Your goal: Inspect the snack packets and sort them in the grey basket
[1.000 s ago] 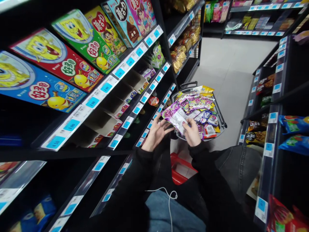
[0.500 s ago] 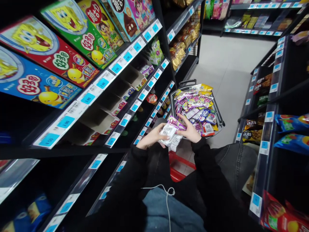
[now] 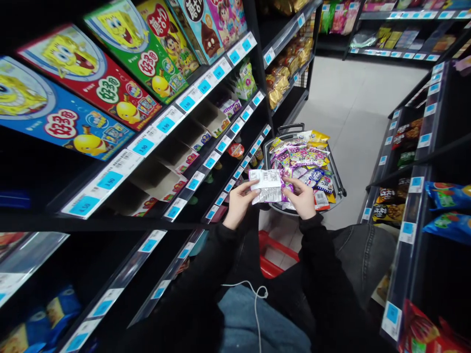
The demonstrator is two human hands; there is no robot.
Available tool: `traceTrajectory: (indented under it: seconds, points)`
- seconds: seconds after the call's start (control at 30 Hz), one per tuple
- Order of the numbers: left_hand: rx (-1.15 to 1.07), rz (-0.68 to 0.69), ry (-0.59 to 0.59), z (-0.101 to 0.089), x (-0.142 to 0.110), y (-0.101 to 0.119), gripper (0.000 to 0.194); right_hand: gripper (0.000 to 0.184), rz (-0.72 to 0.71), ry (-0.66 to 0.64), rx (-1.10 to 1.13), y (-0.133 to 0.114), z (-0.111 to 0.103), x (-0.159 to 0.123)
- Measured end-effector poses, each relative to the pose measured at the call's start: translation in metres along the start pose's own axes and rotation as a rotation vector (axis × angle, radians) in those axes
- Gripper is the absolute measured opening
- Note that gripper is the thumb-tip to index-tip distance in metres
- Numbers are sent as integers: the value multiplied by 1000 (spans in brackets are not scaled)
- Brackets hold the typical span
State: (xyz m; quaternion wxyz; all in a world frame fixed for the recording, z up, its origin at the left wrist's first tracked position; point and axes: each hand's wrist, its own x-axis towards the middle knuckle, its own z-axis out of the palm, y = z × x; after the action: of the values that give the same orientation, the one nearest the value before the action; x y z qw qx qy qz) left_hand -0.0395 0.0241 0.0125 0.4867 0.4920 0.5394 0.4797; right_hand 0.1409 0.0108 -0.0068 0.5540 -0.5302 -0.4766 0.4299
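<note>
Between my two hands a candy packet [image 3: 268,185] is held up, its white and silver printed back facing me and purple showing at its right side. My left hand [image 3: 241,198] pinches the left edge between thumb and fingers. At the right edge my right hand [image 3: 300,196] pinches it the same way. Just beyond the packet stands a shopping basket [image 3: 334,169] with a dark rim, heaped with purple, yellow and blue candy packets [image 3: 305,156]. The held packet hides the basket's near left part.
To my left, shelves hold colourful cartoon snack boxes [image 3: 91,73] above open display cartons [image 3: 176,152]. The right shelf carries blue snack bags [image 3: 447,208] and a red bag [image 3: 423,328]. A red stool-like frame [image 3: 270,264] is below me. Pale floor [image 3: 338,93] runs ahead.
The packet has been turned and flattened, so its printed back now faces me squarely. My hands have moved apart to its two edges. The view has shifted slightly.
</note>
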Motion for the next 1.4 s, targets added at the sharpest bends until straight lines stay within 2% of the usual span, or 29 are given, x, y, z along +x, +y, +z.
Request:
traceTrajectory:
  seconds: [0.07, 0.13, 0.3, 0.4, 0.47, 0.57, 0.7, 0.8, 0.9, 1.03, 1.13, 1.23, 1.4]
  points:
    - [144, 38, -4, -8, 1, 6, 33, 30, 12, -48, -21, 2, -7, 1]
    - [254, 122, -19, -14, 1, 11, 30, 28, -10, -31, -42, 5, -9, 1]
    - [472, 415, -29, -18, -2, 24, 14, 15, -188, 53, -118, -2, -10, -2]
    - [507, 492, 11, -18, -3, 30, 10, 13, -232, 24, -146, -13, -17, -3]
    - [493, 467, 20, -18, -5, 33, 10, 15, -166, -54, -98, -16, -23, -3]
    - [442, 353, 68, -17, -6, 35, 10, 22, -16, -158, 66, -13, -28, -1]
    - [342, 260, 226, -14, -7, 37, 11, 25, 84, -93, 266, -4, -20, -1]
    - [279, 258, 293, -12, -8, 38, 15, 19, 52, 16, 291, -9, -10, -3]
    - [276, 282, 262, -11, -11, 41, 16, 13, -16, 70, 195, -19, -7, -4]
    - [388, 365, 210, -11, -15, 48, 16, 15, -21, 12, 109, -25, -9, -3]
    - [452, 404, 196, -10, -17, 54, 17, 18, 54, -52, 198, -24, -9, -4]
    - [430, 356, 224, -6, -18, 58, 22, 20, 111, -2, 305, -25, -5, -7]
    - [294, 235, 274, 4, -18, 64, 30, 20, 63, 98, 311, -29, 1, -13]
